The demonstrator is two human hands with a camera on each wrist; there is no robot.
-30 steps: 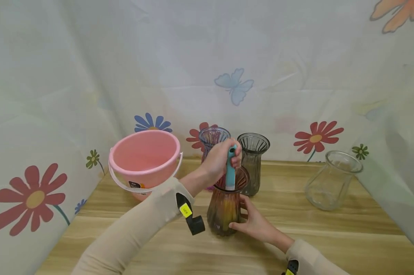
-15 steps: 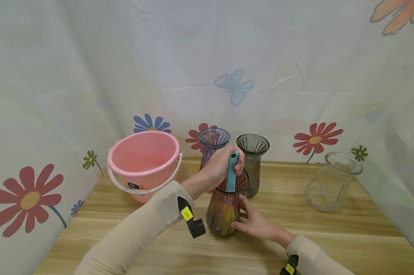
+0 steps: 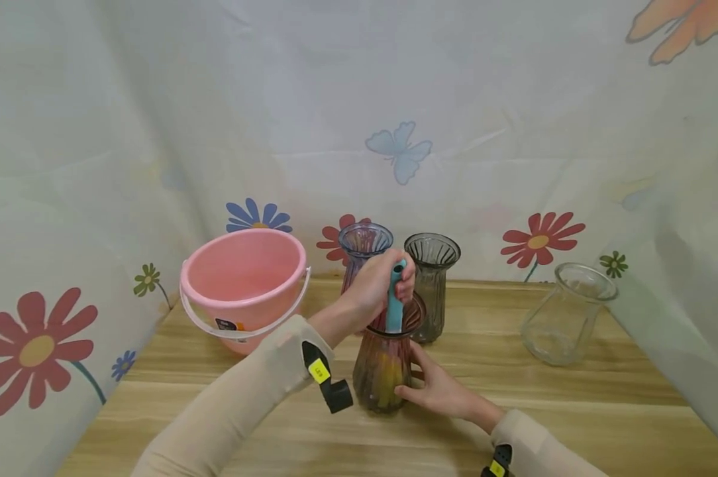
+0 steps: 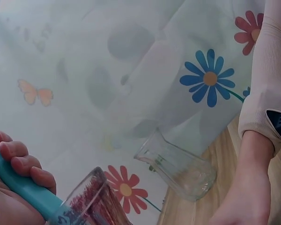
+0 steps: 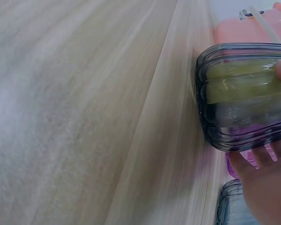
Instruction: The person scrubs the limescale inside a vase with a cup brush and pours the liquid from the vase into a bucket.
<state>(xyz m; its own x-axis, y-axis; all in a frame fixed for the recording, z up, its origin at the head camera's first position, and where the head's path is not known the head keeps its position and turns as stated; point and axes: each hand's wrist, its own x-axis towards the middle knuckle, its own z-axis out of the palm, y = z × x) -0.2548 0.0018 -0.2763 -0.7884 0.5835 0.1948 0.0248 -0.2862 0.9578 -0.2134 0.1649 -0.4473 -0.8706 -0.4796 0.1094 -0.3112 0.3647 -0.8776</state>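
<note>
In the head view my left hand (image 3: 375, 286) grips the teal handle (image 3: 394, 305) of a brush whose lower part is down inside a dark reddish ribbed glass vase (image 3: 371, 381). Bristles (image 4: 89, 197) show through the glass near the mouth in the left wrist view. Toward the base, the brush's yellow end (image 5: 243, 77) shows through the wall in the right wrist view. My right hand (image 3: 441, 389) holds the vase low on its right side, thumb in front and fingers behind. The vase stands upright on the wooden table (image 3: 550, 424).
A pink bucket (image 3: 242, 301) with a white handle stands at the left. Close behind the vase are a blue-purple vase (image 3: 365, 242) and a grey vase (image 3: 432, 285). Farther right stands a clear glass vase (image 3: 558, 324). Flower-printed cloth (image 3: 311, 112) walls surround the table.
My left hand and the brush handle dip slightly, then stay near that depth in the vase. My right hand keeps its hold. The head view has turned slightly right.
</note>
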